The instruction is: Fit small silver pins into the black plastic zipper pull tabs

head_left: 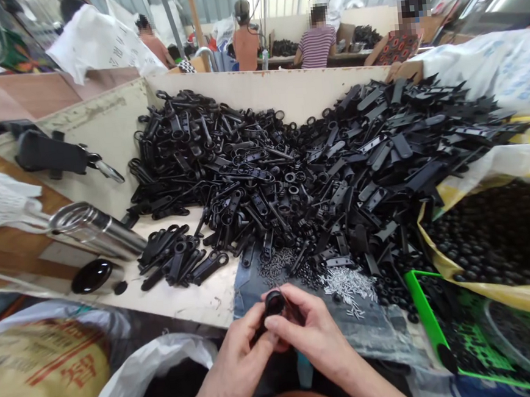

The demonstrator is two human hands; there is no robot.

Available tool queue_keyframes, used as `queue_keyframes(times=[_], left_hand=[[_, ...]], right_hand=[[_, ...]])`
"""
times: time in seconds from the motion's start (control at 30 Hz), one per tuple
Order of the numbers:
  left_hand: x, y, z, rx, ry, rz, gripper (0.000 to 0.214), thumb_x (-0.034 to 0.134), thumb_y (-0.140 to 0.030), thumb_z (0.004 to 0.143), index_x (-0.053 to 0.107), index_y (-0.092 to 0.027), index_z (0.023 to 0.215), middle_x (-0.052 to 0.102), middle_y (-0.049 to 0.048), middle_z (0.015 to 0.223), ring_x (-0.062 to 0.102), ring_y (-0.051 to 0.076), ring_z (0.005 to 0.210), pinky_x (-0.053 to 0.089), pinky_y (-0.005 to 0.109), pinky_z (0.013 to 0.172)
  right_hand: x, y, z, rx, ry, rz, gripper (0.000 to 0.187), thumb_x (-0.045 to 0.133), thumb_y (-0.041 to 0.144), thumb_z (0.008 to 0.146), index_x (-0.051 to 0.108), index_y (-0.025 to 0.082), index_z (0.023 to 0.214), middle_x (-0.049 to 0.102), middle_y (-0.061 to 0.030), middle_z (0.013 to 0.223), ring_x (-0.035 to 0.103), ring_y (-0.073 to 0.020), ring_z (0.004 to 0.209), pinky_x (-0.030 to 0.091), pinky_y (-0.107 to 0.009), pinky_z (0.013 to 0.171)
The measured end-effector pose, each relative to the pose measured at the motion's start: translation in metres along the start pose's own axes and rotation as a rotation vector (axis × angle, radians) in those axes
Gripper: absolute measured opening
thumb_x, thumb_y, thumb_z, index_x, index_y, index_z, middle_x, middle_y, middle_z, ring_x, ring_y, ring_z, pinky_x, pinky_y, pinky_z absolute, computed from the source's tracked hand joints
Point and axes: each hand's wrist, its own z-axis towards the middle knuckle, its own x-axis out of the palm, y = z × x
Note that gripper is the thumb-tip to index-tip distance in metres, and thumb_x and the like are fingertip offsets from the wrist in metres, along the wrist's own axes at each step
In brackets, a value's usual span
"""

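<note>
My left hand (240, 347) and my right hand (312, 329) meet near the table's front edge, fingers pinched together on a small black plastic part (274, 303) with a round end. Just beyond them lie small silver pins (347, 285) and tiny black rings (274, 265) on a dark cloth. A huge heap of black plastic pieces (299, 165) covers the table behind. A smaller bunch of black handle-like pieces (178, 257) lies to the left.
A steel flask (95, 230) lies at the left beside a black cap (92, 276). A yellow bag of black beads (501, 235) and a green tray (436, 332) sit right. Sacks (44, 375) are at lower left. Several people sit at a far bench.
</note>
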Motion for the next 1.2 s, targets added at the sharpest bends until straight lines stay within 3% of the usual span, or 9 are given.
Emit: queue_keyframes(times=[0.1, 0.23, 0.4, 0.57, 0.73, 0.83, 0.97, 1.07, 1.2], left_hand=[[-0.003, -0.01, 0.006, 0.094, -0.034, 0.178, 0.021, 0.065, -0.034, 0.094, 0.079, -0.027, 0.108, 0.073, 0.0063, 0.116, 0.065, 0.025, 0.107, 0.048, 0.028, 0.096], [-0.003, -0.016, 0.005, 0.065, -0.081, 0.354, 0.015, 0.068, -0.031, 0.091, 0.078, -0.024, 0.082, 0.072, 0.0012, 0.078, 0.065, 0.019, 0.072, 0.047, 0.023, 0.066], [-0.004, -0.018, 0.004, 0.071, 0.066, 0.315, 0.019, 0.064, -0.032, 0.094, 0.081, -0.027, 0.102, 0.078, 0.0022, 0.095, 0.07, 0.024, 0.092, 0.049, 0.025, 0.081], [-0.006, -0.013, 0.005, 0.066, 0.143, 0.296, 0.024, 0.06, -0.034, 0.097, 0.081, -0.026, 0.104, 0.079, 0.0024, 0.094, 0.07, 0.025, 0.091, 0.049, 0.026, 0.08], [-0.004, -0.004, 0.005, 0.057, 0.058, 0.37, 0.023, 0.065, -0.036, 0.094, 0.08, -0.032, 0.11, 0.081, 0.0034, 0.1, 0.072, 0.026, 0.094, 0.05, 0.027, 0.083], [0.0, 0.002, 0.005, 0.058, 0.017, 0.286, 0.026, 0.066, -0.037, 0.093, 0.079, -0.033, 0.115, 0.08, 0.0048, 0.107, 0.07, 0.027, 0.098, 0.05, 0.03, 0.09], [0.008, 0.01, 0.009, -0.085, 0.035, 0.0, 0.033, 0.068, -0.046, 0.091, 0.079, -0.023, 0.112, 0.078, 0.006, 0.095, 0.067, 0.021, 0.079, 0.052, 0.027, 0.07], [0.01, 0.015, 0.011, -0.147, -0.025, -0.152, 0.036, 0.082, -0.048, 0.077, 0.077, -0.018, 0.096, 0.074, 0.0052, 0.084, 0.065, 0.018, 0.073, 0.049, 0.023, 0.063], [0.011, 0.012, 0.003, -0.103, -0.108, -0.291, 0.057, 0.09, -0.034, 0.069, 0.066, -0.028, 0.12, 0.071, 0.0096, 0.116, 0.07, 0.024, 0.097, 0.056, 0.031, 0.081]], right_hand=[[0.0, 0.0, 0.002, -0.101, -0.075, -0.051, 0.01, 0.074, 0.027, 0.081, 0.066, 0.02, 0.081, 0.056, 0.0006, 0.083, 0.05, -0.0143, 0.072, 0.04, -0.024, 0.061], [-0.003, 0.002, 0.003, -0.044, -0.064, -0.006, 0.011, 0.074, 0.023, 0.078, 0.069, 0.02, 0.086, 0.057, -0.0007, 0.093, 0.048, -0.0129, 0.071, 0.039, -0.023, 0.058], [-0.009, 0.001, 0.002, 0.091, 0.13, 0.093, 0.024, 0.076, 0.027, 0.074, 0.075, 0.02, 0.098, 0.064, 0.0004, 0.084, 0.057, -0.0166, 0.077, 0.045, -0.026, 0.07], [-0.01, -0.004, -0.004, 0.13, 0.065, 0.051, 0.027, 0.078, 0.034, 0.073, 0.079, 0.018, 0.095, 0.071, -0.0017, 0.081, 0.061, -0.0194, 0.077, 0.047, -0.029, 0.072], [-0.006, -0.009, -0.007, 0.151, 0.03, 0.006, 0.023, 0.075, 0.035, 0.076, 0.08, 0.018, 0.09, 0.07, -0.0004, 0.076, 0.059, -0.0179, 0.072, 0.046, -0.028, 0.069], [-0.006, -0.008, -0.005, 0.119, 0.018, -0.038, 0.02, 0.075, 0.035, 0.078, 0.079, 0.018, 0.088, 0.066, 0.0009, 0.074, 0.054, -0.0159, 0.069, 0.043, -0.027, 0.067], [-0.012, -0.002, -0.002, 0.064, 0.036, -0.016, 0.021, 0.076, 0.038, 0.078, 0.078, 0.02, 0.089, 0.058, 0.0011, 0.079, 0.051, -0.0146, 0.07, 0.04, -0.025, 0.062], [-0.018, 0.004, -0.004, 0.037, 0.025, 0.06, 0.024, 0.076, 0.04, 0.077, 0.078, 0.021, 0.091, 0.058, -0.0015, 0.093, 0.051, -0.0145, 0.074, 0.04, -0.025, 0.062], [-0.022, 0.011, -0.008, 0.051, 0.045, 0.004, 0.014, 0.074, 0.033, 0.08, 0.076, 0.019, 0.084, 0.057, 0.0016, 0.076, 0.05, -0.0144, 0.07, 0.039, -0.025, 0.063]])
